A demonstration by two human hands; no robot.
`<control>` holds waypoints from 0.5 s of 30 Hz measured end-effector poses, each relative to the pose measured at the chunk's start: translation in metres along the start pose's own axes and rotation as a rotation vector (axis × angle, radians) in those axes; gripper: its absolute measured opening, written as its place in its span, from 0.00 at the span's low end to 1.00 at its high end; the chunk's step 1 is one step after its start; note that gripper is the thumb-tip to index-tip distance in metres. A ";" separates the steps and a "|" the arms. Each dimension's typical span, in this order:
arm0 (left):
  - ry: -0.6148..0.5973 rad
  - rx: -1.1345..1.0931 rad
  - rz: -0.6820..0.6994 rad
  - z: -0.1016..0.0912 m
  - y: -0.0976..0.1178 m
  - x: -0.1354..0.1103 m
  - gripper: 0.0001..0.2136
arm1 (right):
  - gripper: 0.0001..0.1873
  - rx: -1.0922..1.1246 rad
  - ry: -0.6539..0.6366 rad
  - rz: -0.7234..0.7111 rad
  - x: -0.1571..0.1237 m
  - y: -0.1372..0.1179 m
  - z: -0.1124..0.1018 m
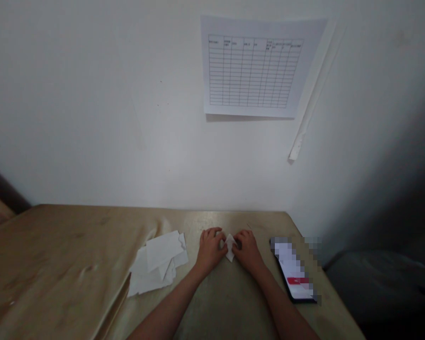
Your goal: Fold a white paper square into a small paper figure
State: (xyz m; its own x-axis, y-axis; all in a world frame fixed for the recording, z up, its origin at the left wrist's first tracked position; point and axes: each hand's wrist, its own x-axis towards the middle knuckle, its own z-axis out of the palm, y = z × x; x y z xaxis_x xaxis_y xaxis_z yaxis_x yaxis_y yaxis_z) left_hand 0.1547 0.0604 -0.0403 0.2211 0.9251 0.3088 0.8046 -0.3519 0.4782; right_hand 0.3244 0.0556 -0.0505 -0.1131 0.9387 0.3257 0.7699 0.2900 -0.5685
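Observation:
A small folded piece of white paper, roughly diamond-shaped, lies on the table between my two hands. My left hand grips its left edge, with the thumb and forefinger closed on it and the other fingers curled. From the other side my right hand pinches the right edge in the same way. One point of the paper faces the wall and another faces me. To the left of my left hand is a loose pile of white paper sheets, overlapping at different angles.
A smartphone with a lit screen, partly pixelated, lies right of my right arm. The brownish table cover has wrinkles at the left. Behind the table rises a white wall bearing a printed table sheet and a narrow white strip.

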 end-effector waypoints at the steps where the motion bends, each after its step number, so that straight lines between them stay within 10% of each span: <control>1: 0.007 0.000 0.008 0.001 0.000 0.000 0.07 | 0.07 -0.001 -0.002 0.005 0.000 -0.001 0.000; 15: 0.011 -0.067 0.058 0.001 -0.012 0.002 0.08 | 0.16 0.244 -0.107 -0.137 -0.007 0.004 -0.025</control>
State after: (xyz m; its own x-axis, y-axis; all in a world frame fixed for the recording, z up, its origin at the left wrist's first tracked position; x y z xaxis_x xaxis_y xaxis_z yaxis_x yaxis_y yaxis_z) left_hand 0.1463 0.0663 -0.0461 0.2604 0.9013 0.3463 0.7518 -0.4143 0.5130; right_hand 0.3438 0.0453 -0.0365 -0.2809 0.8984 0.3376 0.5704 0.4392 -0.6941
